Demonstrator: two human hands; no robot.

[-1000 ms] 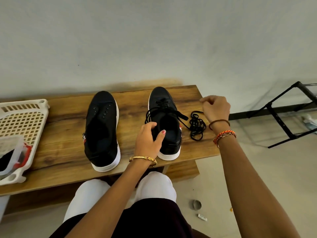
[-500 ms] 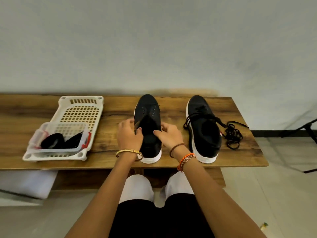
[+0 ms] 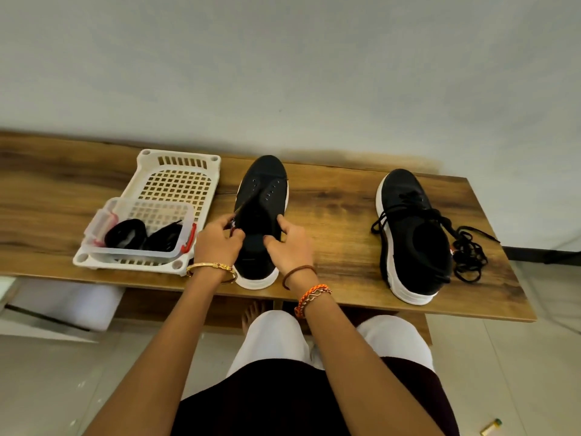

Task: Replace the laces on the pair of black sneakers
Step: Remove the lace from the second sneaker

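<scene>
Both my hands gripped the collar of the unlaced sneaker (image 3: 262, 215).

My left hand (image 3: 217, 242) pinched the sneaker's left collar edge, fingers curled tight on it, while my right hand (image 3: 290, 245) pinched the right edge between thumb and forefinger, spreading the opening; its eyelets were bare. Just left of my left hand stood a white basket (image 3: 179, 171) holding a clear box (image 3: 138, 250) with coiled black laces (image 3: 125, 234) inside. Well to the right of my right hand sat the other sneaker (image 3: 412, 234), loosely laced, a tangled black lace (image 3: 470, 256) heaped against its far side. All rested on the wooden bench (image 3: 333, 202).
</scene>
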